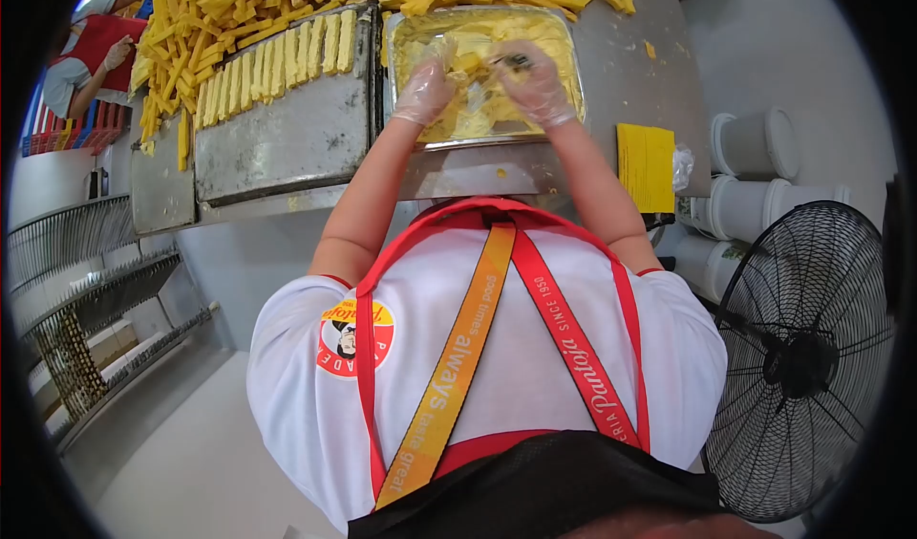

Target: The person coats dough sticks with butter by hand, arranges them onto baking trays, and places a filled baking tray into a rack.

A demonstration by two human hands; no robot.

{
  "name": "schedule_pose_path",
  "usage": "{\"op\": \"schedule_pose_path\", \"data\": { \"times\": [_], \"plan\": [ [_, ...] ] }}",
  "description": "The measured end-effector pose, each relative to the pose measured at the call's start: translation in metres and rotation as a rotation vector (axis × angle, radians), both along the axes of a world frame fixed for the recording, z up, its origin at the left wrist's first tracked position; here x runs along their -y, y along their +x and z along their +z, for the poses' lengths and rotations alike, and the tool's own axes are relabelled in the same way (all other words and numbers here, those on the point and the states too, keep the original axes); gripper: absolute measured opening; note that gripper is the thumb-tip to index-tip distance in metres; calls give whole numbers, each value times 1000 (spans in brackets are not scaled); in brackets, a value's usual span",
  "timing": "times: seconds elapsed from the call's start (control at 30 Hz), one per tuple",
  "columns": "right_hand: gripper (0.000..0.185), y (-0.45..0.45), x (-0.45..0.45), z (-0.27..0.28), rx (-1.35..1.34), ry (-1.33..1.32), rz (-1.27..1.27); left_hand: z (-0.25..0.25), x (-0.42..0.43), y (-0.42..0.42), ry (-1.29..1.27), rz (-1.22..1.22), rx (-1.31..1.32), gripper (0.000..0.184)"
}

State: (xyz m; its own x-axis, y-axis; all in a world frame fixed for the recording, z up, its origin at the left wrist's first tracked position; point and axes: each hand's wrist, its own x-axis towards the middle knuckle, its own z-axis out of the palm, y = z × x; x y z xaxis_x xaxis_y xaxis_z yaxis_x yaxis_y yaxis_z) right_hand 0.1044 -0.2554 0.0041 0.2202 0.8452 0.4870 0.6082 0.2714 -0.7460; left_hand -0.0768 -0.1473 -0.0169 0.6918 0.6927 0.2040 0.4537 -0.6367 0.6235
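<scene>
My left hand [427, 90], in a clear plastic glove, is over the left part of a metal tray [579, 90] smeared with pale yellow cream [544, 34]. Its fingers are closed on what looks like a yellow stick [467, 62], partly hidden. My right hand [537, 85], gloved too, grips a tool with a dark handle [517, 61] over the same tray; its working end is hard to make out. Left of the cream tray, a row of cream-coated sticks [277, 66] lies on a flat dark metal sheet [287, 142].
A large heap of bare yellow sticks [229, 9] covers the back of the metal table [635, 71]. A yellow cloth or pad [646, 168] hangs at the right edge. White buckets [755, 144] and a black fan [802, 362] stand right. Another person [91, 56] works at far left, above a rack [95, 300].
</scene>
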Motion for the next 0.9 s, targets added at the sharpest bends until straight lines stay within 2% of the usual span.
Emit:
{"op": "schedule_pose_path", "data": {
  "times": [0.03, 0.1, 0.13, 0.23, 0.33, 0.43, 0.53, 0.63, 0.73, 0.83, 0.9],
  "plan": [
    [20, -8, 6, 10, -50, 7, 49, 3, 3, 0, -39, 15, -50, 66],
    [20, -18, 13, 22, -148, 28, 153, -1, 4, 2, -4, 26, 9, 66],
    [19, -7, 11, -1, -403, -43, 181, -3, 2, 2, 15, 32, 40, 66],
    [19, 38, -5, -33, -689, -80, 64, -3, 5, -3, 78, 44, 118, 67],
    [19, 66, -18, -49, -571, -92, -90, 9, 11, -5, -63, 87, 113, 66],
    [20, 55, -12, -23, -338, -167, -127, 10, 7, -6, -30, 101, 30, 64],
    [20, 8, 3, 20, -951, -78, 88, 10, 10, -5, 14, 128, 19, 61],
    [19, 25, -2, -2, -893, -112, 79, 5, 11, -10, 100, 87, 193, 60],
    [17, 63, -14, -50, -606, -185, -216, 17, 14, -13, -107, 164, 152, 52],
    [16, 39, -6, -23, -727, -19, -65, 25, 15, -17, -157, 233, 38, 42],
    [16, 9, 2, -4, -872, 3, -50, 18, 10, -16, -226, 259, -21, 36]
  ]
}}
